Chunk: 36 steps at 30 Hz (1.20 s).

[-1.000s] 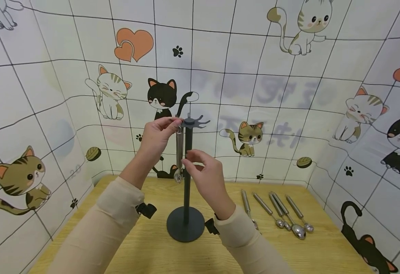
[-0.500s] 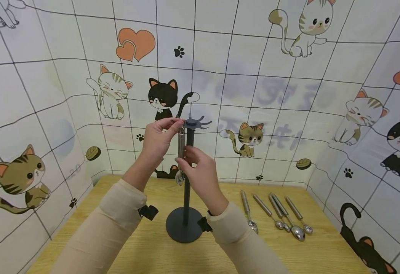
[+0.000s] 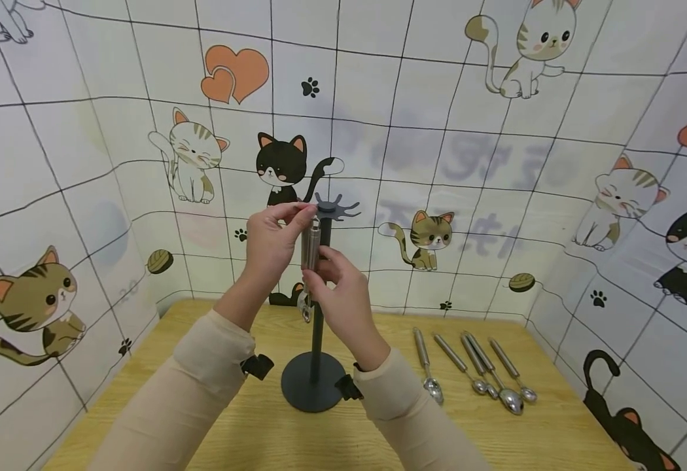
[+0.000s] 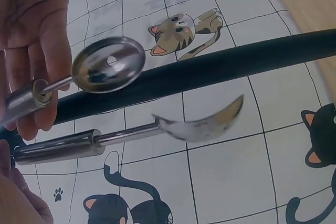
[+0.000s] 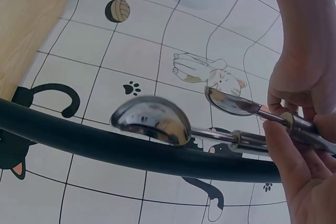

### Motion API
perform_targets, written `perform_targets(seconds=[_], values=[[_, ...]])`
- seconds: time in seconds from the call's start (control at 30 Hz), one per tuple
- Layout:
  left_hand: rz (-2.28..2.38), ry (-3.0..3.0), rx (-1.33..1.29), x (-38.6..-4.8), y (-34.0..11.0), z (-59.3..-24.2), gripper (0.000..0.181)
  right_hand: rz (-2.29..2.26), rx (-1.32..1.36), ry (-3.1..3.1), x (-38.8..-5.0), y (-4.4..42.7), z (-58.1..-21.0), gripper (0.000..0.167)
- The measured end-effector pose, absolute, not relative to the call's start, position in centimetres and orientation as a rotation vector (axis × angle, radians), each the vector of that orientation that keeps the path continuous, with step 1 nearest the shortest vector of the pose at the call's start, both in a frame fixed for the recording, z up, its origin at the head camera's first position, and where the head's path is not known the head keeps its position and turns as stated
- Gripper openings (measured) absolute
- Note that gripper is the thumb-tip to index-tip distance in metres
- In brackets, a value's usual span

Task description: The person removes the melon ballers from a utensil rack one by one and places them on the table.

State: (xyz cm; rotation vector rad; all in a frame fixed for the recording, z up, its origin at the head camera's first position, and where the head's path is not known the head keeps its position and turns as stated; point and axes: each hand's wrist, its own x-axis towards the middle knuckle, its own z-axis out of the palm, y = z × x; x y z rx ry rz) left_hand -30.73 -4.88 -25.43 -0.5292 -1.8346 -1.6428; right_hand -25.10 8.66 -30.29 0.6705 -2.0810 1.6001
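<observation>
Two metal spoons hang close together beside a dark utensil stand point(image 3: 314, 383) with curved arms on top. At the top of the stand, my left hand point(image 3: 273, 239) pinches the upper end of one spoon point(image 4: 58, 148), close to an arm its fingertips partly hide. Lower down, my right hand point(image 3: 346, 291) grips the handle of the other spoon point(image 4: 110, 65) between thumb and fingers. Both bowls point down, apart from each other, next to the pole point(image 5: 94, 142). Whether either handle end sits on an arm is hidden.
Several more metal spoons point(image 3: 511, 400) lie on the wooden table point(image 3: 249, 432) to the right of the stand. A cat-patterned sheet point(image 3: 414, 85) covers the walls behind and at both sides.
My right hand has moved left and closed on a spoon's handle. The two handles now show apart at the top. The stand's base has shifted slightly left in view; my left hand stays near the top.
</observation>
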Motion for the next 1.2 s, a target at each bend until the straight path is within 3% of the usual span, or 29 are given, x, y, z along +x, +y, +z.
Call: perform_targets(seconds=[0.63, 0.93, 1.2], values=[[-1.208, -1.671, -0.501, -30.2, -3.8, -25.9, 0.022, 1.669, 0.738, -2.054, -24.4, 9.5, -29.9, 0.044], [-1.264, -1.703, -0.569, -30.3, -3.8, -26.1, 0.019, 1.704, 0.777, -2.08, -24.6, 10.4, -30.0, 0.048], [-1.3, -1.741, -0.645, -30.2, -4.9, -26.5, 0.03, 1.715, 0.88, -2.072, -24.7, 10.7, -29.6, 0.047]])
